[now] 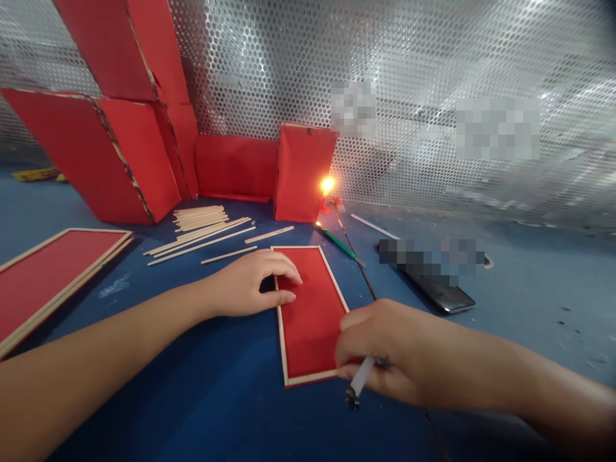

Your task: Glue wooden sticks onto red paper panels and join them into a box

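Note:
A flat red panel (pixel 312 301) edged with pale wooden strips lies on the blue table. My left hand (pixel 255 282) rests across its left edge, thumb and fingers apart on the red surface, holding nothing. At the lower right corner of the panel, my right hand (pixel 380 353) is closed around a whitish glue stick (pixel 360 383) with a blackened end pointing down toward me. The right knuckles touch or nearly touch the panel's right edge; the fingertips are partly hidden.
A flame (pixel 328 185) burns beside an upright red box (pixel 303 173). A green-handled tool (pixel 339 242) and a black device (pixel 437 289) lie to the right. Wooden sticks (pixel 197 234), another framed panel (pixel 62 269) and a large red structure (pixel 129 147) are left. Perforated metal (pixel 409 64) stands behind.

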`<act>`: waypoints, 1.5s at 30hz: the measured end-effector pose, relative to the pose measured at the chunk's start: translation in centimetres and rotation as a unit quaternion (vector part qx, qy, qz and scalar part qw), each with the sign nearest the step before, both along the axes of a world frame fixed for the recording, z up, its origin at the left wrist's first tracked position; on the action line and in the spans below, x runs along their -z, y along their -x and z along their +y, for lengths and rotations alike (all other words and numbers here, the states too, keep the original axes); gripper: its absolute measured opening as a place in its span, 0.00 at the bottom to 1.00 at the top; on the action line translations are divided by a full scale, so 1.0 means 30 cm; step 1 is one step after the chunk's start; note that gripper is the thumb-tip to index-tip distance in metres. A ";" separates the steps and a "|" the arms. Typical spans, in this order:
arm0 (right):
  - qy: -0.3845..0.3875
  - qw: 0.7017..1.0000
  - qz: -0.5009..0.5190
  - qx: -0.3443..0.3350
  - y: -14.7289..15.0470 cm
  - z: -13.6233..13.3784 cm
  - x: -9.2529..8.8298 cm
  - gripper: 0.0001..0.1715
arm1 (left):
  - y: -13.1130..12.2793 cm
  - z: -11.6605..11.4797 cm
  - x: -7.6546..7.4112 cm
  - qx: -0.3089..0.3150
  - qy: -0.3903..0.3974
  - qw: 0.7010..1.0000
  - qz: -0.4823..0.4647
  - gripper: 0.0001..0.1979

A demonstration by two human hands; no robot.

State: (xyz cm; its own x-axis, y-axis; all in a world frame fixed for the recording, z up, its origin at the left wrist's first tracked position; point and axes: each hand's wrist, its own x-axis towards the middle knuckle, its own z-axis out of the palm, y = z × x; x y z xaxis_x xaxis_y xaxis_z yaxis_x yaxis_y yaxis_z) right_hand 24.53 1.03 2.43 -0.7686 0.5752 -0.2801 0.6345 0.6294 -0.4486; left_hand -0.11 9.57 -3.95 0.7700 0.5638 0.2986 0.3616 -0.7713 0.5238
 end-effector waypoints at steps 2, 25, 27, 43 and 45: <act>-0.009 1.000 -0.010 0.000 0.003 -0.002 -0.003 0.08 | -0.005 -0.007 -0.001 -0.004 0.000 1.000 0.000 0.09; 0.082 0.992 0.067 0.072 -0.017 0.043 0.035 0.06 | -0.060 -0.195 -0.150 -0.071 0.156 0.943 0.287 0.47; 0.123 0.983 0.080 0.110 -0.026 0.061 0.037 0.08 | -0.063 -0.194 -0.143 -0.069 0.157 0.940 0.294 0.48; 0.165 0.974 0.035 0.150 -0.028 0.074 0.026 0.11 | -0.069 -0.193 -0.140 -0.078 0.173 0.942 0.277 0.50; 0.148 0.978 0.016 0.144 -0.023 0.072 0.020 0.11 | -0.072 -0.194 -0.141 -0.073 0.165 0.941 0.287 0.50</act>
State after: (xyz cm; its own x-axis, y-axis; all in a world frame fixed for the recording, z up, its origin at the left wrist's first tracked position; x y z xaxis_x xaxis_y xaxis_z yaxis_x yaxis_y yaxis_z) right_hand 25.23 3.20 1.83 -0.5975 0.6668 -0.4454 0.7491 0.2659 -0.6068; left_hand 2.04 3.76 0.29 0.6583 0.6656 -0.3517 0.7472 -0.5212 0.4122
